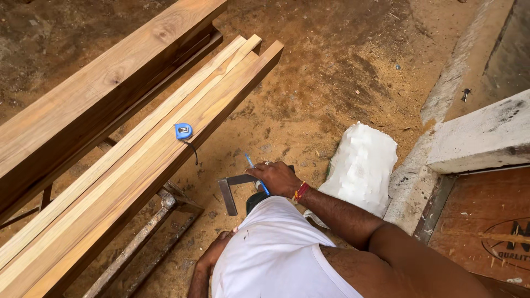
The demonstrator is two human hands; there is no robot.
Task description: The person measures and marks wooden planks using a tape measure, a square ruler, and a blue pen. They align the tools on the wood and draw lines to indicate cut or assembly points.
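My right hand reaches down toward the sawdust-covered ground and grips a metal try square together with a blue pen. The square's L shape hangs just above the dirt. A red thread band circles that wrist. My left hand rests low beside my white undershirt, fingers spread, with nothing seen in it; the cloth hides part of it. To the left, long wooden planks lie side by side on a stand. A small blue tape measure sits on them.
A thicker dark-edged timber beam lies on the far side of the planks. A rusty metal trestle holds the wood. A white sack lies right of my hand, by a concrete slab and a brown printed board.
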